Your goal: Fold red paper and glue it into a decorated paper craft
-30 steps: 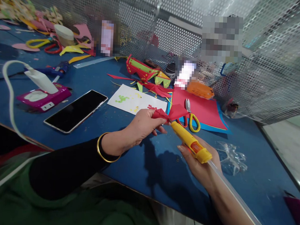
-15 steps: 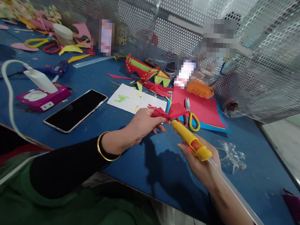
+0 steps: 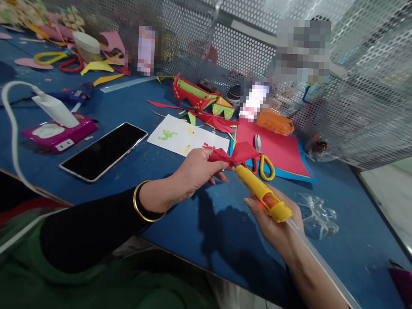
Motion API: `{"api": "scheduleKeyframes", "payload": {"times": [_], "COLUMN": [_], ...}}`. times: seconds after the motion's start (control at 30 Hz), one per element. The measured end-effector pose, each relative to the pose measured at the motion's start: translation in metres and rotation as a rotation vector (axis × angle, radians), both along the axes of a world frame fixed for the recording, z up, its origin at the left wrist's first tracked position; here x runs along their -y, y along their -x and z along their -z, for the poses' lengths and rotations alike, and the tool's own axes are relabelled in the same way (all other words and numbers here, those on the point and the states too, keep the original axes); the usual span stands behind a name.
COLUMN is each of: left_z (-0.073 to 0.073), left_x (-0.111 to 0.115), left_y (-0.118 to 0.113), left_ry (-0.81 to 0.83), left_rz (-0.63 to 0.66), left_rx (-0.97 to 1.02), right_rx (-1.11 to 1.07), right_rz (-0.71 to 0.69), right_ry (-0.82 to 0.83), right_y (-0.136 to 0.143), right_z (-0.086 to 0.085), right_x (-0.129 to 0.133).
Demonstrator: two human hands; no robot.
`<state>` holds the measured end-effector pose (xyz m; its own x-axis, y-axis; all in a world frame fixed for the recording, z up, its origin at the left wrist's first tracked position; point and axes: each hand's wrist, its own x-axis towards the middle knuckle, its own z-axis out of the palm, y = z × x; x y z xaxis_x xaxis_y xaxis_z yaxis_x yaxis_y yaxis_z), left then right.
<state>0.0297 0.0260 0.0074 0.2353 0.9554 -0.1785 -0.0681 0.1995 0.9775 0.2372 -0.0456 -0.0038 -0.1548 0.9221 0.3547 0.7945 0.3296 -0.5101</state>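
My left hand (image 3: 198, 168) pinches a folded piece of red paper (image 3: 245, 152) between thumb and fingers. In my right hand (image 3: 274, 216) is a yellow hot glue gun (image 3: 259, 186), with a long clear glue stick (image 3: 327, 264) running out of its back end. The gun's nozzle meets the red paper close to my left fingertips; whether glue is coming out cannot be seen. Just behind the paper lie scissors (image 3: 267, 168) with red and yellow handles, partly hidden by it. A white card (image 3: 179, 137) with small green, yellow and red paper bits is beyond my left hand.
Red and blue paper sheets (image 3: 281, 151) lie under the scissors. To the left are a black-screened phone (image 3: 105, 152), a purple power strip (image 3: 75, 133) and a blue glue gun (image 3: 80, 94). Crumpled clear plastic (image 3: 317, 216) sits right of my right hand. A perforated metal screen (image 3: 245, 47) stands behind.
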Motion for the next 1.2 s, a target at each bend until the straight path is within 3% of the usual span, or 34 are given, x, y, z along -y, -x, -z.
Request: {"api": "scheduleKeyframes", "payload": {"times": [1.2], "left_z": [-0.0009], "left_x": [-0.0004], "left_y": [-0.0011], "left_ry": [0.008], "left_rz": [-0.016], "left_rx": [-0.013], "right_rx": [0.017], "right_rz": [-0.027], "right_ry": [-0.041], "right_y": [0.0043], "right_z": [-0.0044], "right_x": [-0.0006]}}
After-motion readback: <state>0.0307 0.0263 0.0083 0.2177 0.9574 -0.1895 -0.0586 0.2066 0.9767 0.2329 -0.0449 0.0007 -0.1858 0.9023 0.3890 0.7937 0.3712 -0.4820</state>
